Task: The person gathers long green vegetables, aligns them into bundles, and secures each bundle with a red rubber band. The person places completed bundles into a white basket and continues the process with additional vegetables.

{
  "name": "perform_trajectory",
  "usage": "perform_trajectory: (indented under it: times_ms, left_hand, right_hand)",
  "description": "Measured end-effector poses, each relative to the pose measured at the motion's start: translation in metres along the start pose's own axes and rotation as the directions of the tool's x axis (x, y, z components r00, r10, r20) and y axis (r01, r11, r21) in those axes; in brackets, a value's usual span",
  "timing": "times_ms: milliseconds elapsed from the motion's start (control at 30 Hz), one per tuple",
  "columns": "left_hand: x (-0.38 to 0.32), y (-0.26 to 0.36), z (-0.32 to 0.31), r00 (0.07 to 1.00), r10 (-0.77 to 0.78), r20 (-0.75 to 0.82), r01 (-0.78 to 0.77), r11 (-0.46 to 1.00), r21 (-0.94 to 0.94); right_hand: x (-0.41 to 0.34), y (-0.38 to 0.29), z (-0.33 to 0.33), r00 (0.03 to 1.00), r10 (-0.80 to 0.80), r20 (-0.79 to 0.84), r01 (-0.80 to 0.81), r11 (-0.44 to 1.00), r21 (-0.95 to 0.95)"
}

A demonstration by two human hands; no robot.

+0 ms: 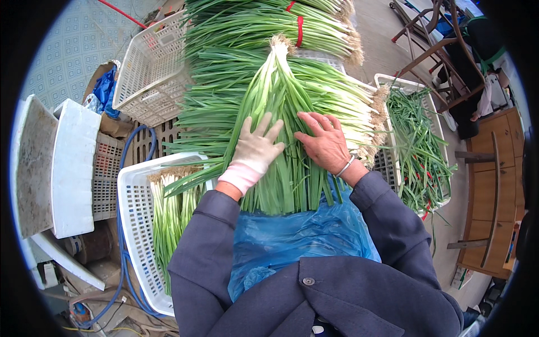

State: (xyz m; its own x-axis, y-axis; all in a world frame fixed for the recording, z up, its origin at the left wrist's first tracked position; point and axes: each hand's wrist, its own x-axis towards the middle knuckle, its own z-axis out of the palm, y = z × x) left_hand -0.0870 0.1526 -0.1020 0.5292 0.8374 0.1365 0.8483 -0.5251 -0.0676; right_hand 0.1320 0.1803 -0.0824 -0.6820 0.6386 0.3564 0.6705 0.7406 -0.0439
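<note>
A loose sheaf of green garlic (269, 90) lies before me, its roots pointing away and its flat leaves spread towards my lap. My left hand (258, 143), in a light knitted glove with a pink cuff, rests on the left side of the leaves with fingers spread. Bare and wearing a metal bangle, my right hand (323, 137) touches the right side of the leaves, its fingers bent and apart. Beneath the leaf ends, a blue plastic sheet (303, 236) covers my lap. Under the sheaf, more green garlic (337, 101) lies crosswise, with roots to the right.
Bundles tied with red bands (300, 31) lie at the back. A white basket (134, 227) at my left holds more stalks; a white crate (438, 126) at right holds leaf trimmings. Further left are an upright plastic crate (147, 71), foam boxes (76, 168) and a blue hose (122, 236).
</note>
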Motion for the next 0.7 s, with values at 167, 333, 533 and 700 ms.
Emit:
perform_trajectory:
  times_ms: [167, 333, 533, 700]
  left_hand:
    - [-0.005, -0.004, -0.007, 1.0, -0.002, 0.029, 0.003, 1.0, -0.023]
    - [-0.005, -0.003, -0.001, 0.999, 0.034, 0.007, -0.034, 0.999, -0.005]
    - [-0.004, 0.007, 0.01, 0.994, 0.111, 0.01, -0.11, 0.992, -0.057]
    - [-0.006, 0.012, -0.005, 0.989, 0.098, 0.11, -0.077, 0.98, -0.182]
  right_hand:
    - [-0.007, 0.01, 0.006, 0.982, -0.054, 0.183, 0.043, 0.997, 0.062]
    - [-0.002, 0.005, 0.007, 0.936, 0.152, 0.318, -0.219, 0.958, 0.186]
    - [0.002, -0.021, -0.001, 0.79, 0.298, 0.536, -0.326, 0.944, -0.046]
    - [-0.015, -0.022, 0.014, 0.796, 0.418, 0.437, -0.431, 0.899, -0.074]
